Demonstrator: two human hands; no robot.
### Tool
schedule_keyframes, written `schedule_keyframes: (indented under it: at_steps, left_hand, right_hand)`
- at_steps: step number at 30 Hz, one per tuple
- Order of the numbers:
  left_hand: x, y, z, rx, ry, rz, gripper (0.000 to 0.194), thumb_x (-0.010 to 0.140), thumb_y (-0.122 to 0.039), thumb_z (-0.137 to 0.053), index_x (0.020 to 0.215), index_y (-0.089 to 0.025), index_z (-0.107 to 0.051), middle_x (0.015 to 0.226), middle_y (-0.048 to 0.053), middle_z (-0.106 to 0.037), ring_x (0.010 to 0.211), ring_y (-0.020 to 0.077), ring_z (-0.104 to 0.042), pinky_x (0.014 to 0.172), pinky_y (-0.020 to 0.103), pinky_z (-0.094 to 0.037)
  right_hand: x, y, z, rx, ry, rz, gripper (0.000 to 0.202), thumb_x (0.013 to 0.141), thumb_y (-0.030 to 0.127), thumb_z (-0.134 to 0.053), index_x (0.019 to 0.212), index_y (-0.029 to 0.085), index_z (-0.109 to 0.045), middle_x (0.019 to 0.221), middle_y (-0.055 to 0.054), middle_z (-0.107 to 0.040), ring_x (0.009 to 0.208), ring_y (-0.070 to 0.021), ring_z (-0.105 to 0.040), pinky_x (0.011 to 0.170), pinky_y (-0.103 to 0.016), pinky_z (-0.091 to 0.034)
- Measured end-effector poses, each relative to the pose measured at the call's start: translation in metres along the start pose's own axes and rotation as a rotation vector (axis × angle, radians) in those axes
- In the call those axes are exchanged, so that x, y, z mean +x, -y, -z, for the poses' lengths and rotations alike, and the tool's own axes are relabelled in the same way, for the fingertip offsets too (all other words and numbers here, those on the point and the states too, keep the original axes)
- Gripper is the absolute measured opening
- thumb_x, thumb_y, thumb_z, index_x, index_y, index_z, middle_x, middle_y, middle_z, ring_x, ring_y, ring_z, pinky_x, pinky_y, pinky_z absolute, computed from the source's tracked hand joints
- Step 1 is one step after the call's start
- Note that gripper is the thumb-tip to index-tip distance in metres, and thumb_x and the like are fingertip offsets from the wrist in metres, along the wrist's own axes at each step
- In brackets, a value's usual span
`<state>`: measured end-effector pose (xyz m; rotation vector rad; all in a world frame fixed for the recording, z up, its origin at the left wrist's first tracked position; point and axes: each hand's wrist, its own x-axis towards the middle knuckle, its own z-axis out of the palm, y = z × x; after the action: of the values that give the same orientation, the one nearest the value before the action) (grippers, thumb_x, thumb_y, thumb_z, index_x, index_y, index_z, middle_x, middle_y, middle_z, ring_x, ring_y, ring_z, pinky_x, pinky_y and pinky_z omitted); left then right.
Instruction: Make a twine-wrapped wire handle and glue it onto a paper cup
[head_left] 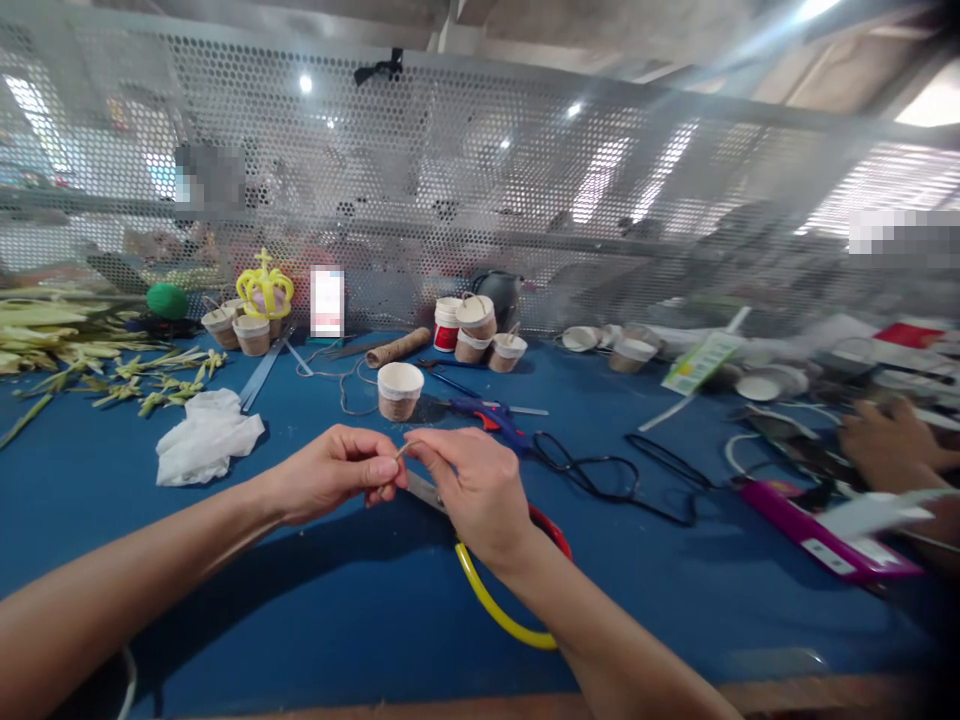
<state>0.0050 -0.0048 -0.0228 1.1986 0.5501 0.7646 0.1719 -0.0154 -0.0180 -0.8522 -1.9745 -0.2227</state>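
Note:
My left hand (349, 468) and my right hand (476, 490) meet over the blue table, both closed in a pinch. A short piece of twine (406, 450) runs between their fingertips. Below my right hand lie scissors (504, 615) with one yellow and one red handle, their blades (426, 492) partly covered by the hand. Just beyond my fingers stands a small white paper cup (400, 392) with a brown wrap round its lower part. A blue glue gun (491, 418) rests to the right of this cup.
Several wrapped cups (475, 318), a twine roll (397, 347) and a yellow crown (264, 290) stand at the back. White tissue (208, 437) and dried plant strips (150, 378) lie left. A purple power strip (825, 535), black cord (592, 480) and another person's hand (892, 440) are right.

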Motion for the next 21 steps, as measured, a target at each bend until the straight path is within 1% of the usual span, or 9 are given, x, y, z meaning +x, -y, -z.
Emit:
schedule_keyframes:
  at_steps: [4,6,8,10,12,14,17,19,21]
  left_hand:
    - [-0.001,0.003,0.000,-0.036,0.004,0.010,0.024,0.064,-0.034,-0.068,0.066,-0.010,-0.063,0.054,0.000,-0.056,0.049,0.0056,-0.047,0.049,0.018,-0.034]
    - [-0.001,0.005,0.001,-0.051,-0.008,0.011,0.024,0.065,-0.034,-0.067,0.067,-0.010,-0.063,0.054,0.000,-0.056,0.048,0.0057,-0.047,0.048,0.018,-0.034]
    - [0.000,0.006,0.004,-0.047,0.001,0.014,0.024,0.066,-0.034,-0.066,0.068,-0.011,-0.063,0.055,0.000,-0.057,0.048,0.0060,-0.047,0.049,0.019,-0.035]
    - [0.000,0.004,0.008,-0.016,0.047,0.020,0.024,0.067,-0.034,-0.065,0.073,-0.011,-0.063,0.057,0.001,-0.059,0.050,0.0069,-0.049,0.050,0.019,-0.037]
    - [0.001,-0.001,0.011,0.020,0.099,0.019,0.027,0.067,-0.035,-0.065,0.080,-0.012,-0.063,0.062,0.003,-0.061,0.055,0.0080,-0.052,0.053,0.020,-0.038]
    - [0.001,-0.007,0.014,0.013,0.106,0.013,0.033,0.066,-0.039,-0.065,0.083,-0.011,-0.063,0.066,0.004,-0.061,0.058,0.0090,-0.053,0.053,0.020,-0.039]
    - [0.001,-0.012,0.016,-0.026,0.073,0.068,0.036,0.069,-0.045,-0.059,0.074,-0.010,-0.063,0.059,0.003,-0.059,0.053,0.0085,-0.052,0.049,0.019,-0.038]
    - [0.000,-0.011,0.015,-0.014,0.064,0.127,0.035,0.069,-0.044,-0.060,0.070,-0.009,-0.062,0.053,0.002,-0.057,0.047,0.0072,-0.049,0.046,0.018,-0.036]
    - [0.000,-0.009,0.013,-0.005,0.063,0.158,0.032,0.066,-0.041,-0.064,0.067,-0.010,-0.060,0.051,0.001,-0.057,0.045,0.0065,-0.048,0.045,0.018,-0.035]
  right_hand:
    - [0.003,-0.007,0.004,-0.020,-0.030,0.047,0.015,0.079,0.026,-0.055,0.081,0.015,-0.064,0.074,-0.004,-0.069,0.070,-0.0146,-0.062,0.070,-0.027,-0.044]
    - [0.006,-0.011,0.006,-0.052,-0.034,0.071,0.015,0.077,0.026,-0.057,0.082,0.014,-0.064,0.076,-0.005,-0.069,0.073,-0.0160,-0.061,0.074,-0.030,-0.043]
    - [0.007,-0.013,0.006,-0.077,-0.027,0.082,0.013,0.077,0.025,-0.057,0.078,0.014,-0.064,0.072,-0.004,-0.068,0.070,-0.0158,-0.061,0.072,-0.030,-0.043]
    - [0.007,-0.013,0.006,-0.088,-0.013,0.091,0.013,0.078,0.023,-0.055,0.073,0.014,-0.064,0.067,-0.004,-0.067,0.066,-0.0148,-0.060,0.068,-0.029,-0.043]
    - [0.006,-0.012,0.005,-0.090,-0.003,0.109,0.016,0.079,0.023,-0.054,0.070,0.015,-0.063,0.065,-0.003,-0.066,0.065,-0.0143,-0.059,0.065,-0.028,-0.042]
    - [0.006,-0.010,0.005,-0.085,0.013,0.142,0.018,0.080,0.023,-0.053,0.068,0.015,-0.063,0.063,-0.003,-0.066,0.064,-0.0138,-0.058,0.064,-0.027,-0.041]
    - [0.006,-0.008,0.004,-0.074,0.037,0.201,0.019,0.080,0.025,-0.053,0.068,0.015,-0.063,0.061,-0.002,-0.064,0.061,-0.0128,-0.057,0.062,-0.026,-0.041]
    - [0.005,-0.008,0.003,-0.078,0.042,0.220,0.019,0.080,0.026,-0.053,0.067,0.015,-0.063,0.059,-0.002,-0.064,0.059,-0.0124,-0.057,0.061,-0.026,-0.041]
    - [0.005,-0.008,0.002,-0.086,0.026,0.210,0.019,0.080,0.026,-0.054,0.067,0.015,-0.063,0.058,-0.002,-0.064,0.058,-0.0121,-0.057,0.060,-0.026,-0.041]
